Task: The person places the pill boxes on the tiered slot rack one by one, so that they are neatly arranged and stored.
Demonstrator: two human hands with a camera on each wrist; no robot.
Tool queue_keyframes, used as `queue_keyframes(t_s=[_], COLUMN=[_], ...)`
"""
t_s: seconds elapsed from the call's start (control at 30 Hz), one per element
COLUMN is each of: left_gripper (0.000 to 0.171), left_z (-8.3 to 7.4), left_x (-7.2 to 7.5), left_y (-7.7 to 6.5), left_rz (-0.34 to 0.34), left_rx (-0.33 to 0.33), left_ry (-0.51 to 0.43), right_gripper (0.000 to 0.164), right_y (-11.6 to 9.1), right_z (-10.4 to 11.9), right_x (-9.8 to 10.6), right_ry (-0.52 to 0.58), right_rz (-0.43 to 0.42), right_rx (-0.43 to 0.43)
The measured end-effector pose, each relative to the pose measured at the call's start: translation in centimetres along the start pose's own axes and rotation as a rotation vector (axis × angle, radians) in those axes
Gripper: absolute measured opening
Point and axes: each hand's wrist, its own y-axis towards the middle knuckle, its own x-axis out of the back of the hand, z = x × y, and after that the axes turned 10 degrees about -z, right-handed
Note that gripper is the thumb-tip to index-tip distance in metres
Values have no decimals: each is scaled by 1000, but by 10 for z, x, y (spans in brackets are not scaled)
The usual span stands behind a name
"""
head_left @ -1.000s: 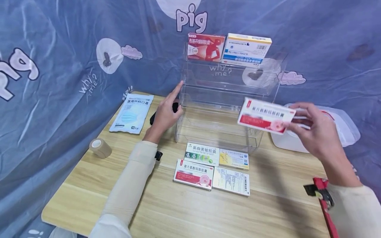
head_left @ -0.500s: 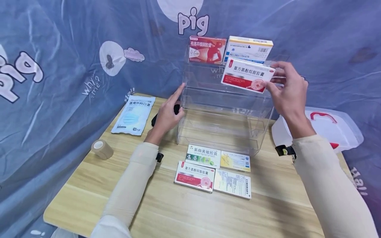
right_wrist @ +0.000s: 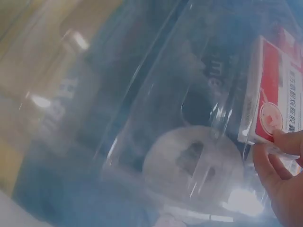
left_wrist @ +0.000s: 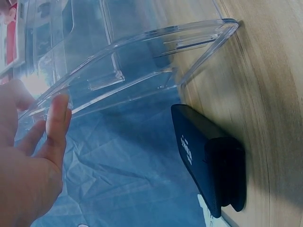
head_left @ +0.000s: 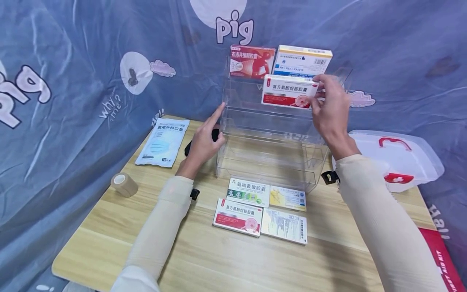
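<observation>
My right hand (head_left: 331, 111) pinches the right end of a white and red medicine box (head_left: 288, 94). The box hangs in front of the clear tiered rack (head_left: 248, 115), just below a blue and white box (head_left: 303, 61) in the top tier. To the left of that one stands a red box (head_left: 251, 61). My left hand (head_left: 205, 142) touches the rack's left side edge, fingers fairly straight. In the left wrist view the fingertips (left_wrist: 59, 106) lie against the clear panel. The right wrist view shows the held box (right_wrist: 272, 90) close to a clear tier.
Several medicine boxes lie before the rack, among them a green and white box (head_left: 248, 192). At left are a mask packet (head_left: 162, 142) and a tan roll (head_left: 124, 185). A black case (left_wrist: 203, 156) lies beside the rack. A clear-lidded first-aid container (head_left: 397, 158) stands at right.
My right hand has carried the red and white box up and leftward, from over the first-aid container to the front of the rack's upper part. My left hand stays at the rack's side.
</observation>
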Motion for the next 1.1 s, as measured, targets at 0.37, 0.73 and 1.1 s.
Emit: queue_keyframes(t_s=[0.37,0.73,1.1], left_gripper=[90,89,89], left_z=[-1,0,0], left_x=[0,1,0], left_y=[0,-1,-1], left_rz=[-2,-2,-6], left_rx=[-3,3,14], left_ry=[3,11,13], right_gripper=[52,55,91], right_y=[-9,-17,-27], right_z=[25,42,38], right_x=[-39,-67,-46], right_ry=[83,119,52], right_rz=[51,90,273], right_rx=[-80,-28,44])
